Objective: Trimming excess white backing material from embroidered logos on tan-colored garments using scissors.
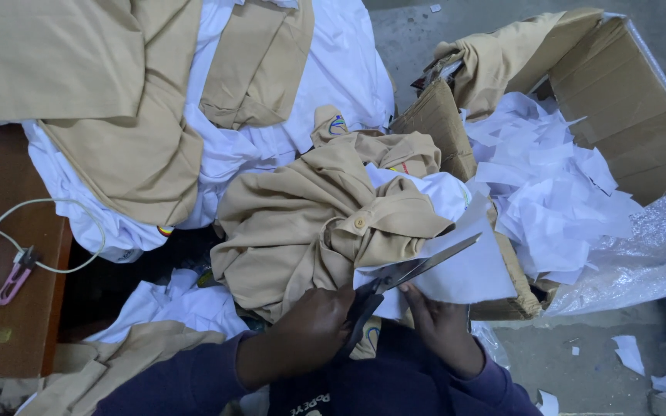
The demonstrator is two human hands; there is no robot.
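My left hand [310, 331] is closed around the dark handles of a pair of scissors [418, 270], whose blades point up and right across a white sheet [468, 270]. My right hand [441, 323] grips the lower edge of that white sheet from beneath. The sheet sticks out from a crumpled tan shirt [302, 223] with a button and a white lining, which lies just ahead of both hands. Both of my sleeves are dark purple.
An open cardboard box [626, 100] at the right holds several white offcuts, with clear plastic wrap [657, 254] beside it. Tan and white garments [156, 100] are piled at the upper left. A brown table [9, 231] at the left carries a white cable, a charger and a pink thread snipper [13, 279].
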